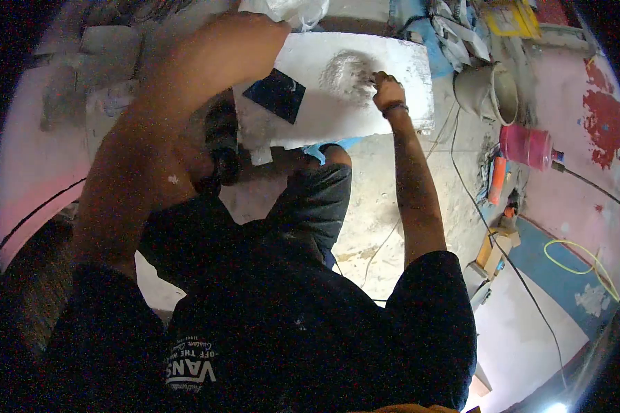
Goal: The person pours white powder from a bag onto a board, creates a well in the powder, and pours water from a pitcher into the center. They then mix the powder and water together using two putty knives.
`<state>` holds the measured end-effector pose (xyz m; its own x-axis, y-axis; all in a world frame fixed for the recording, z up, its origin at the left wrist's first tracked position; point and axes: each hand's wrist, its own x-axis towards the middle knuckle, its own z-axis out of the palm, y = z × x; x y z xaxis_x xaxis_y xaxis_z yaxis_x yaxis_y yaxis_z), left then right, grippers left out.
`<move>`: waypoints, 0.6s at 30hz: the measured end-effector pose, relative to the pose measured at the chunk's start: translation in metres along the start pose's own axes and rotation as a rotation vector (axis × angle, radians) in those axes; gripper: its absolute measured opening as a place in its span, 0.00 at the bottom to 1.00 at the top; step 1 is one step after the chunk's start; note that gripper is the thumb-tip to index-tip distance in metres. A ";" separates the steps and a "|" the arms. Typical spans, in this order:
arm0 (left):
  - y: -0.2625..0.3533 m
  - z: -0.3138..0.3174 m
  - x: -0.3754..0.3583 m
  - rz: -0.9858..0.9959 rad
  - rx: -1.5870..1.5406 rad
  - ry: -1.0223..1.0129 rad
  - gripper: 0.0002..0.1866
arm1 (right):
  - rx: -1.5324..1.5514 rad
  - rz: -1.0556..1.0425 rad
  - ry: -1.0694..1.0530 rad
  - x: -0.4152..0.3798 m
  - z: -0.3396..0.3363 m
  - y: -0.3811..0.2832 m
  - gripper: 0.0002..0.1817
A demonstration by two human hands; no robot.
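Observation:
A white, block-like slab (310, 127) with a pale top lies in front of me, and a rough mound of whitish powder or paste (344, 74) is spread on it. My right hand (388, 93) is at the right edge of that mound, fingers curled together; anything inside them is too small to make out. My left hand (263, 33) is raised over the slab's far left corner, smeared by motion, so its fingers do not show. Below it, a dark square sheet (275, 95) lies flat on the slab's left part. A clear plastic bag (293, 10) is just beyond.
Right of the slab stands a pale bucket (486, 93), tilted. Farther right are a pink bottle (527, 146), an orange cylinder (497, 180) and a yellow loop of cable (579, 256). A dark cable (472, 199) crosses the floor. Crumpled bags (455, 41) lie behind the slab.

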<state>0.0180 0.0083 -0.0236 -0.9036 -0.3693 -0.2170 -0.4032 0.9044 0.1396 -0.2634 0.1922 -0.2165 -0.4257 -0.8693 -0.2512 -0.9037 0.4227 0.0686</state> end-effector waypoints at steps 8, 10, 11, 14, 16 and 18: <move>-0.005 -0.002 -0.006 0.023 0.046 0.023 0.22 | -0.010 -0.105 -0.027 0.002 -0.002 0.027 0.23; 0.001 -0.007 -0.006 0.063 0.059 0.032 0.22 | -0.021 -0.083 0.016 -0.004 -0.020 0.008 0.21; 0.005 -0.008 -0.005 0.080 -0.059 0.152 0.16 | -0.036 -0.055 0.002 0.001 -0.003 0.008 0.21; 0.011 -0.010 -0.004 0.127 -0.133 0.414 0.12 | -0.110 -0.083 0.084 -0.002 0.027 0.007 0.18; 0.016 -0.022 -0.009 0.133 -0.091 0.552 0.13 | -0.065 -0.121 0.023 -0.008 0.009 0.009 0.19; 0.018 -0.041 -0.017 -0.091 -0.114 -0.131 0.14 | -0.109 -0.140 0.019 -0.012 -0.011 0.009 0.23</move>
<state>0.0200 0.0222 0.0220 -0.8391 -0.4107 -0.3567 -0.5028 0.8359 0.2203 -0.2671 0.2035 -0.2022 -0.2957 -0.9226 -0.2477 -0.9533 0.2681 0.1393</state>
